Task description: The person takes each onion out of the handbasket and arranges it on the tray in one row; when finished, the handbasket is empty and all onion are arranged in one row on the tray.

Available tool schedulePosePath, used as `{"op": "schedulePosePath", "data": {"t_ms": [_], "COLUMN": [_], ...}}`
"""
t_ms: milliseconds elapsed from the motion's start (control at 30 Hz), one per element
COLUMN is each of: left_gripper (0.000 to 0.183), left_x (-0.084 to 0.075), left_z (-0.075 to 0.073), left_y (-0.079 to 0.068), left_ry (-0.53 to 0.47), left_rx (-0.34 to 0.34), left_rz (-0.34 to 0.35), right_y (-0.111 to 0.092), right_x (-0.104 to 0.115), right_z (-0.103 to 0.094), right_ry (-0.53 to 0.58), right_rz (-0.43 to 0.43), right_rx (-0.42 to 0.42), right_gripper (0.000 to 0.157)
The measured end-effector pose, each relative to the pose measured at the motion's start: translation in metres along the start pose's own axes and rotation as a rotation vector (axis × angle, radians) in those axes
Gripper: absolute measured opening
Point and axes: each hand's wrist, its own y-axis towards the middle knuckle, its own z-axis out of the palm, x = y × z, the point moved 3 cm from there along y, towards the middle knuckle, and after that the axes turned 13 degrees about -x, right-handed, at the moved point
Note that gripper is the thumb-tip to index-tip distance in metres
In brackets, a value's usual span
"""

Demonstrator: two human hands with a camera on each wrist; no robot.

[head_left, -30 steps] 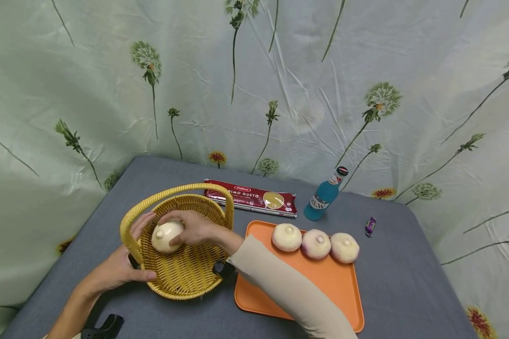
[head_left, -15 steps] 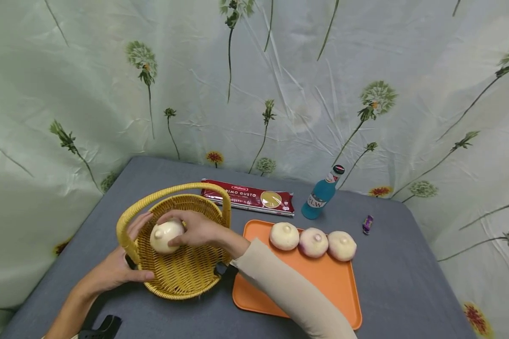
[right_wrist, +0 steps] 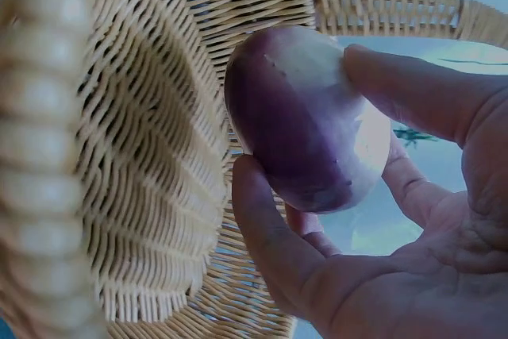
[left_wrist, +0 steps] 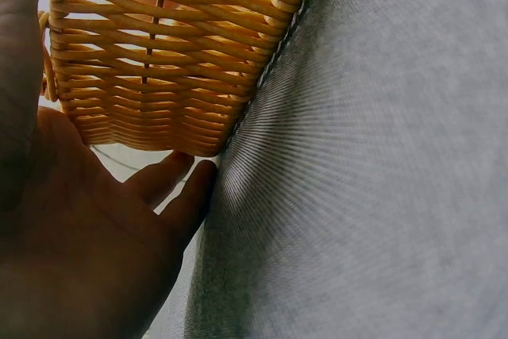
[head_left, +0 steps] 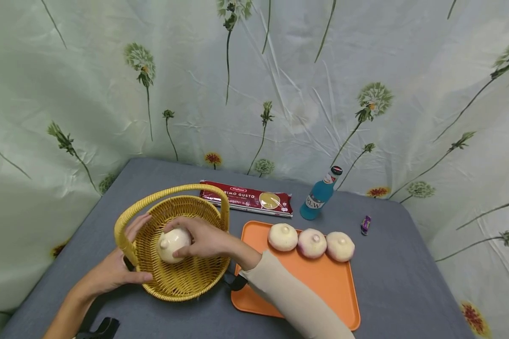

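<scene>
In the head view, my right hand [head_left: 205, 239] reaches into a yellow wicker basket [head_left: 186, 282] and grips a round turnip [head_left: 169, 246]. The right wrist view shows its purple and white skin, with thumb and fingers pinching it at opposite sides near the woven wall. My left hand [head_left: 110, 272] holds the basket's left side, its thumb along the near-left rim and its fingers by the foot of the handle. From the left wrist, the palm faces the wicker wall [left_wrist: 175, 61], and two fingers stretch low along it, close over the grey cloth.
Right of the basket lies an orange tray [head_left: 322, 292] bearing three more turnips [head_left: 312, 243] along its far edge. Behind stand a red pasta packet [head_left: 246, 200] and a blue bottle [head_left: 320, 195]. A small purple-wrapped candy [head_left: 365, 225] lies farther right. A flowered curtain hangs behind the table.
My right hand has shifted the turnip slightly right and toward me inside the basket. My left hand keeps its place on the basket's side. The head view has swung slightly.
</scene>
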Motion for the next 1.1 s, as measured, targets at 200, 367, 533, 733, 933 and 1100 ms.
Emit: {"op": "schedulePosePath", "data": {"t_ms": [200, 367, 533, 733, 933, 1100], "left_gripper": [0.124, 0.125, 0.124, 0.125, 0.127, 0.126], "left_x": [0.002, 0.001, -0.001, 0.000, 0.001, 0.002], "left_z": [0.000, 0.002, 0.003, 0.003, 0.001, 0.001], "left_y": [-0.001, 0.000, 0.000, -0.001, 0.000, 0.001], "left_ry": [0.000, 0.003, -0.001, 0.013, 0.017, 0.007], "left_rx": [-0.003, -0.005, -0.006, -0.010, -0.012, -0.002], "left_rz": [0.017, 0.000, -0.012, -0.021, -0.008, -0.018], "right_y": [-0.014, -0.027, -0.044, -0.066, -0.082, -0.092], "right_x": [0.002, 0.003, 0.002, -0.002, -0.005, -0.010], "right_z": [-0.006, -0.011, -0.016, -0.027, -0.039, -0.047], "right_ry": [0.012, 0.119, 0.289, 0.380, 0.402, 0.401], "right_rz": [-0.018, -0.044, -0.029, -0.016, -0.013, 0.029], "right_rx": [-0.034, -0.050, -0.046, -0.058, -0.083, -0.105], "right_gripper": [0.047, 0.047, 0.048, 0.047, 0.046, 0.048]}}
